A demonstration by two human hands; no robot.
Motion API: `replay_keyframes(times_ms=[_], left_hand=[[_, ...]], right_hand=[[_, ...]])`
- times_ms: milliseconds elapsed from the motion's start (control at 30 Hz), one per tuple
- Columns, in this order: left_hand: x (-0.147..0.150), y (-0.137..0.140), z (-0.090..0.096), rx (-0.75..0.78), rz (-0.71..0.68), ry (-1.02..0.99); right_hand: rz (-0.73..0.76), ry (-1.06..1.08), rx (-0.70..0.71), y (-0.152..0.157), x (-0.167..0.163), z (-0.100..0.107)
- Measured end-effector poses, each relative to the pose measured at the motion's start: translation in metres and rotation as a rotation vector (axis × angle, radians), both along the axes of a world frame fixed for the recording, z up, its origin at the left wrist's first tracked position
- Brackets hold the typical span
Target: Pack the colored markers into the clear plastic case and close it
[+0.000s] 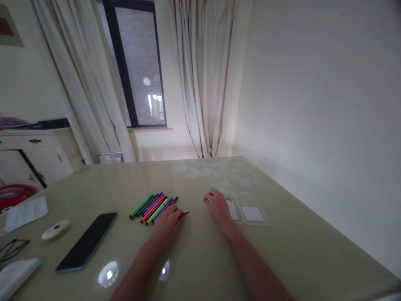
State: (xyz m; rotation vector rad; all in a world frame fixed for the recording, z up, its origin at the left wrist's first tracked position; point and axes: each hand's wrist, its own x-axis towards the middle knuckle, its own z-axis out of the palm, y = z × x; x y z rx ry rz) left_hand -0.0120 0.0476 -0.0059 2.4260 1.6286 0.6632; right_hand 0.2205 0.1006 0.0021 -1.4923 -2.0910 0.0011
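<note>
Pinching a pen (187, 213), the left hand (169, 219) is leaving just a reddish bit and dark end showing. I'd be keeping that grip light so the row of pens (154, 209) just left of those fingers isn't getting nudged. They're looking bright, black-ended. Right hand (216, 205) is resting, fingers bent, beside the case (249, 200); can't tell if it's holding anything.

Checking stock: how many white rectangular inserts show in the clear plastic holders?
2: one white insert in the rightmost holder, another in the holder beside it, partly behind the right hand. More may be hidden.
</note>
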Motion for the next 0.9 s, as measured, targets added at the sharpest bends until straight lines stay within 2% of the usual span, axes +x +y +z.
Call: replay_keyframes(times_ms=[100, 333, 433, 567, 633, 733, 900], left_hand=[[-0.005, 0.0, 0.002, -0.071, -0.02, -0.068], [-0.016, 0.002, 0.007, -0.278, -0.156, -0.22], [-0.019, 0.006, 0.004, -0.209, -0.064, -0.217], [-0.027, 0.011, -0.001, 0.004, 0.274, -0.097], [-0.031, 0.012, -0.003, 0.036, 0.356, -0.001], [-0.033, 0.013, -0.004, 0.009, 0.341, 0.074], [-0.029, 0.012, -0.002, 0.024, 0.243, 0.063]], right_hand=[[0.009, -0.142, -0.08, 0.001, -0.011, -0.001], [-0.009, -0.219, -0.187, -0.002, -0.013, 0.001], [-0.031, -0.27, -0.186, -0.004, -0.013, 0.003], [-0.056, -0.289, -0.148, -0.006, -0.013, 0.005], [-0.059, -0.261, -0.114, -0.007, -0.013, 0.005], [-0.029, -0.188, -0.09, -0.013, -0.017, 0.006], [0.1, -0.064, -0.102, -0.025, -0.027, 0.005]])
